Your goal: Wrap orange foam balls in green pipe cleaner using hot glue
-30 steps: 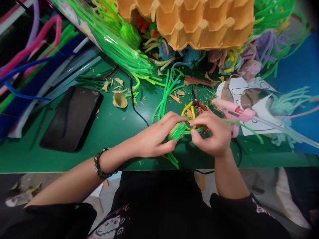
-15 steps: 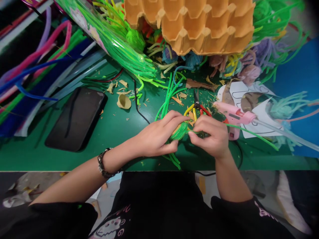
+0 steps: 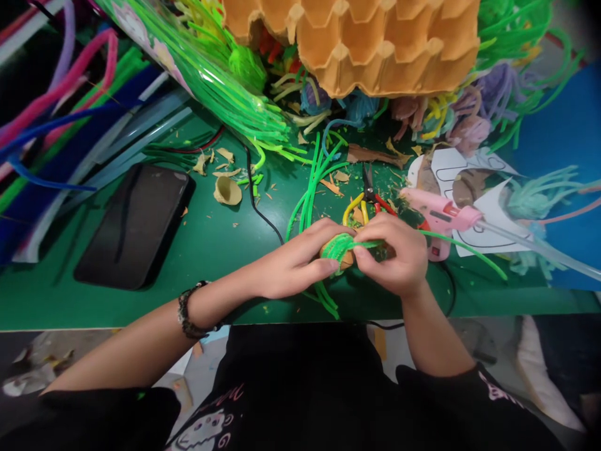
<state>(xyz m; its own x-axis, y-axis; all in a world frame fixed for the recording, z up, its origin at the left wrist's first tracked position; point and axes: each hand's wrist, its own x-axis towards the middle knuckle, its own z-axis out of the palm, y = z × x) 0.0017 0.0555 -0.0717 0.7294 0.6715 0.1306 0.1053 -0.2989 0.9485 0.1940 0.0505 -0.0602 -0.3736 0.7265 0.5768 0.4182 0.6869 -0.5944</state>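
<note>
My left hand holds a small tan egg-carton cup between thumb and fingers. Green pipe cleaner is wrapped round part of the cup. With thumb and forefinger, my right hand pinches a green pipe cleaner running from the cup; its free end sticks out past the right side of the hand. Several loose green pipe cleaners lie behind and under my left hand. Just beyond my fingers rest pliers with yellow and red handles, partly hidden by my right hand.
A pink glue gun lies to the right on cut white paper. A black phone is at left. Behind are an orange egg tray, a bag of green pipe cleaners and a loose carton cup among scraps.
The wrapped cup has turned in my left hand, showing more of its tan side. My right hand's pinched pipe cleaner now lies across the cup's upper right. The view has shifted slightly.
</note>
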